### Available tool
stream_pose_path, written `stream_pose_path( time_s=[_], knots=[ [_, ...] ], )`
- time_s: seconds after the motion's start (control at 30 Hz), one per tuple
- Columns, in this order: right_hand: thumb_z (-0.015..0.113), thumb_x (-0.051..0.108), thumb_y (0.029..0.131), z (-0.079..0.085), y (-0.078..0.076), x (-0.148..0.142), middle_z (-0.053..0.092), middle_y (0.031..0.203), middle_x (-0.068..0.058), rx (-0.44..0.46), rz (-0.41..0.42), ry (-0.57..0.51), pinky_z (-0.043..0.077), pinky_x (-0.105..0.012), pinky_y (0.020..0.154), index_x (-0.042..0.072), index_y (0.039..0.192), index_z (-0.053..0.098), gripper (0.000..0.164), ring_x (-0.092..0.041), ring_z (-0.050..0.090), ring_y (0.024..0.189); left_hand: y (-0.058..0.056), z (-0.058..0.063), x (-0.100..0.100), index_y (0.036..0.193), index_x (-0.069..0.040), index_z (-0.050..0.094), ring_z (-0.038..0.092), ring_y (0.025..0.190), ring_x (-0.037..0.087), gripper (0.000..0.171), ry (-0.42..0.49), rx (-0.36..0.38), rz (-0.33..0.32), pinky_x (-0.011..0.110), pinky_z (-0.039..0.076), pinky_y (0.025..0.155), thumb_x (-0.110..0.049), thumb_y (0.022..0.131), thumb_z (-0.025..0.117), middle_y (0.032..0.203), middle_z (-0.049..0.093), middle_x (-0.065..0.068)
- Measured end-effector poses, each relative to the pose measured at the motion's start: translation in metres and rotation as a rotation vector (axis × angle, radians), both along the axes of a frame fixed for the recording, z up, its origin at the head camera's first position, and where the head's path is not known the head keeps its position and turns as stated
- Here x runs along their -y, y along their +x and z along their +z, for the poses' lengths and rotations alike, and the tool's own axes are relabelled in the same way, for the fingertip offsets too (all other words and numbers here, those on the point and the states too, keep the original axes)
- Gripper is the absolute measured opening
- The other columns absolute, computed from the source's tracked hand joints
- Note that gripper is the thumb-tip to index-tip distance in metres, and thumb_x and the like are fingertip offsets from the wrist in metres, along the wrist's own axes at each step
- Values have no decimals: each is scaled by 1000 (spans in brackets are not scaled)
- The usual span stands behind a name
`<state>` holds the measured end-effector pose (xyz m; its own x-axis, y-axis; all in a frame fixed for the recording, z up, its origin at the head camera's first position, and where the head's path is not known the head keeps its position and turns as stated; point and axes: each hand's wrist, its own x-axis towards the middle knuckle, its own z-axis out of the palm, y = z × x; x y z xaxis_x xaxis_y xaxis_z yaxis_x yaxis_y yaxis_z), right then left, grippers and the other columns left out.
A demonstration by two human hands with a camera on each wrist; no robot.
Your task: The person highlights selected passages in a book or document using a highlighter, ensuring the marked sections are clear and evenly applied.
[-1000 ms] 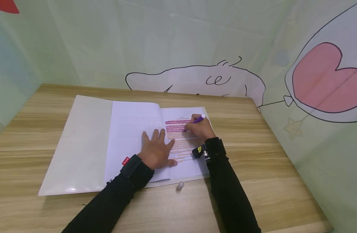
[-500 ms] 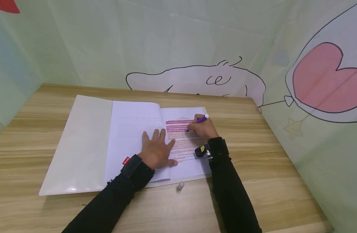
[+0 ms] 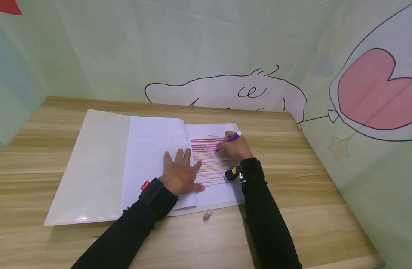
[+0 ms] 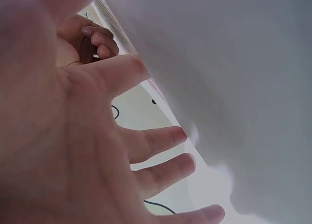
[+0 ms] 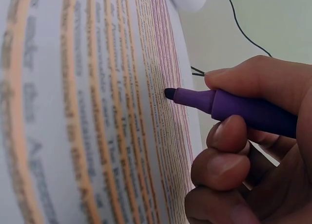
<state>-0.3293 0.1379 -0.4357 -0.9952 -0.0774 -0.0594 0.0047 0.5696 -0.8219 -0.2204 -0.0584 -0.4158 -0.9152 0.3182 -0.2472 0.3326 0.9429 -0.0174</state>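
Observation:
My right hand (image 3: 237,148) pinches a purple highlighter (image 5: 243,107) between thumb and fingers. Its dark tip is right at the printed text of the right-hand page (image 3: 223,194), by the lowest of several purple lines near the top. Below them, many text lines carry orange marking, seen close up in the right wrist view. With fingers spread, my left hand (image 3: 180,173) rests across the left page (image 3: 152,149) near the fold, its thumb reaching onto the right page. In the left wrist view the palm and fingers lie against the curved white paper (image 4: 243,87).
The pages lie in an opened folder with a white cover (image 3: 91,168) spread to the left. A small grey cap (image 3: 208,214) stands on the wooden table (image 3: 310,209) just before the folder. A printed cloth wall (image 3: 192,45) borders the table's far and right edges.
My right hand has shifted slightly right along the text with the highlighter, mostly in the first half second. The left hand stays where it was.

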Motion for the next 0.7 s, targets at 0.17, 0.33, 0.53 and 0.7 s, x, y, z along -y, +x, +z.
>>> stream_pose_path(
  time_s=[0.17, 0.33, 0.53, 0.7],
  knots=[
    [79, 8, 79, -1, 0, -3, 58, 58, -1, 4, -14, -27, 32, -25, 47, 15, 61, 47, 38, -13, 50, 52, 0, 1, 0, 153, -24, 39, 24, 144, 45, 86, -5, 9, 4, 74, 24, 112, -69, 83, 62, 159, 27, 25],
    [78, 7, 78, -2, -1, -5, 56, 56, 0, 5, -14, -60, 32, -25, 47, 15, 61, 47, 37, -12, 49, 51, 0, 2, -1, 153, -24, 38, 24, 143, 45, 87, 1, 22, 14, 75, 24, 110, -68, 83, 63, 160, 26, 24],
    [79, 4, 78, -1, -2, -6, 54, 54, 2, 18, -39, -80, 30, -25, 47, 14, 60, 46, 38, -11, 48, 50, 1, 2, -1, 153, -24, 38, 25, 143, 45, 87, 17, 27, 23, 76, 27, 108, -67, 82, 64, 160, 25, 24],
    [78, 5, 78, 0, -2, -7, 51, 52, 4, 23, -42, -74, 29, -26, 47, 13, 61, 47, 37, -12, 46, 50, 1, 2, -2, 153, -24, 38, 26, 142, 45, 87, 12, 25, 23, 76, 28, 108, -67, 82, 64, 159, 26, 24]
  ],
)
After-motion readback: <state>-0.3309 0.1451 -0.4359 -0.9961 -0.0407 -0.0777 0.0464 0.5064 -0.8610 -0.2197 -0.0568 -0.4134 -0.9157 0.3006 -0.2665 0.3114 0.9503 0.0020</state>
